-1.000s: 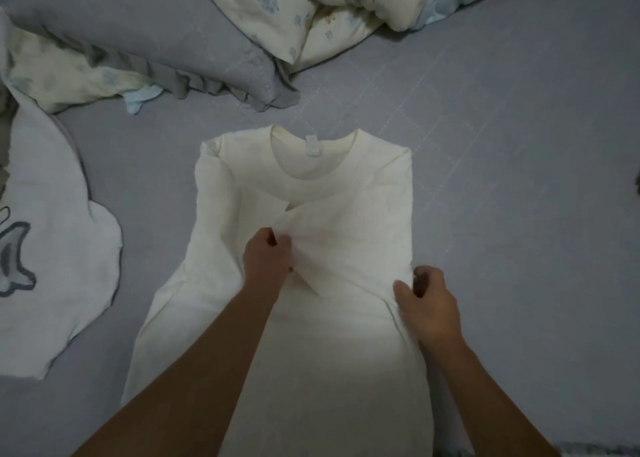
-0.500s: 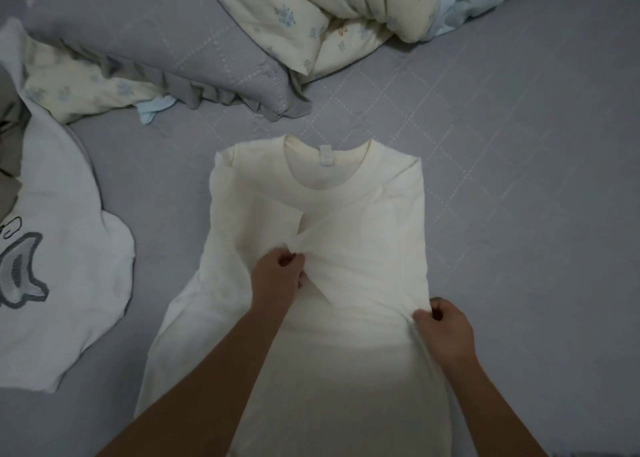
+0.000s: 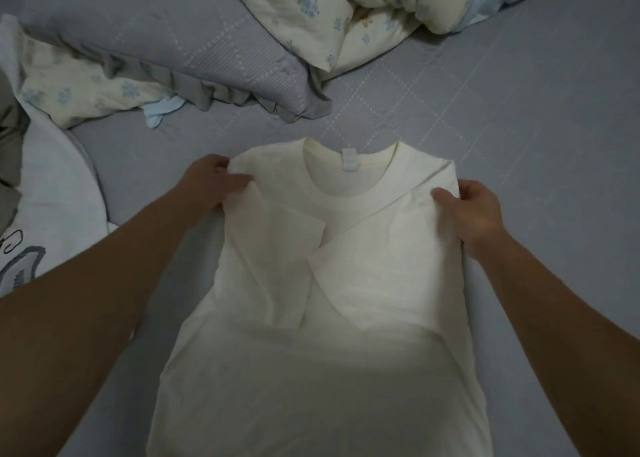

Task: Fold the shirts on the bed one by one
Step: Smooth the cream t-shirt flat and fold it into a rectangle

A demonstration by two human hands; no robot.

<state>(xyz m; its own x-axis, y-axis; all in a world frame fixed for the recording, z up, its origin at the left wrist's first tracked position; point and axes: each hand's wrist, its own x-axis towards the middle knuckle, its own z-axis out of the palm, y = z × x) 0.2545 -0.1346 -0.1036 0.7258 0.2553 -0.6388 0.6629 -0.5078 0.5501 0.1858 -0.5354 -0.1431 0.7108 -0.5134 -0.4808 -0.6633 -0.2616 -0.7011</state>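
Dim room, one pool of light glowing on the cream shirt (image 3: 363,283), corners falling dark, wide-angle bend at the edges, everything slightly soft.

We reach both bare forearms forward and slightly inward from the lower corners of the view, elbows out of sight. Our left hand (image 3: 211,183) sits at the upper left, knuckles up, thumb stretched toward the middle and the fingers curled under, pinching a fold of cloth. Our right hand (image 3: 476,214) sits at the upper right, a little nearer to us than the left, back of the hand facing up, thumb lying on top and fingers tucked beneath in a matching pinch.
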